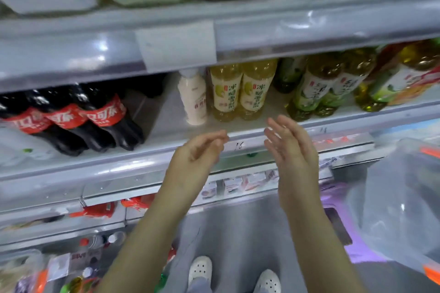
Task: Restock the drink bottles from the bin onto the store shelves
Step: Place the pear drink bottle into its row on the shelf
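Plastic is in neither hand: left hand (197, 150) loosely curled, right hand (288, 143) straight-fingered, both empty before the shelf (164, 112) edge. Just beyond stand two yellow bottles (240, 93) and a white bottle (194, 98); bare shelf separates these from the cola (95, 116). Fetch the next from what looks like the bin (402, 197) at right, then set it upright, label outward, nudging nothing.

white perforated shoes (200, 269) on grey floor (238, 233) | blank paper tag (177, 45) | red packets (95, 210) lower left
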Available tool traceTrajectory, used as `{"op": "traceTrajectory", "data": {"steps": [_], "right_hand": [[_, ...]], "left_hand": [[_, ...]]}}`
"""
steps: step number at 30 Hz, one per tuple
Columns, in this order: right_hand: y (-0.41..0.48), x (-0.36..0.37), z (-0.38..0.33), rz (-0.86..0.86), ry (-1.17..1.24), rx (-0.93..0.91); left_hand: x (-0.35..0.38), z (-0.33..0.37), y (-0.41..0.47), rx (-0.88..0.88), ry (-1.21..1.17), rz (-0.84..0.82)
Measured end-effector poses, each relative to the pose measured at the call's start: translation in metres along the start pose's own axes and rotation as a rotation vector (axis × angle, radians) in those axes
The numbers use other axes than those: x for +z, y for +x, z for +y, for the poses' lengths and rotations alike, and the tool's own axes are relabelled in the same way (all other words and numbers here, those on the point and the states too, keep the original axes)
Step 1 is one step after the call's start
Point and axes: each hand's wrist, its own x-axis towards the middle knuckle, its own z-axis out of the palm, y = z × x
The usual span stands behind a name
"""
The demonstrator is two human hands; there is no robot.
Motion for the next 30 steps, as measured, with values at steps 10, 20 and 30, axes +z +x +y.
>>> {"op": "traceTrajectory", "data": {"steps": [10, 20, 30], "right_hand": [[-0.101, 0.006, -0.080, -0.092, 0.102, -0.152], [-0.134, -0.047, -0.136, -0.300, 0.070, -0.223], [-0.175, -0.086, -0.151, -0.530, -0.008, -0.183]], "left_hand": [[-0.004, 0.061, -0.085, 0.106, -0.266, -0.093], [0.027, 0.107, -0.156, 0.340, -0.288, 0.013], [0.028, 0.094, -0.239, 0.352, -0.327, 0.288]]}}
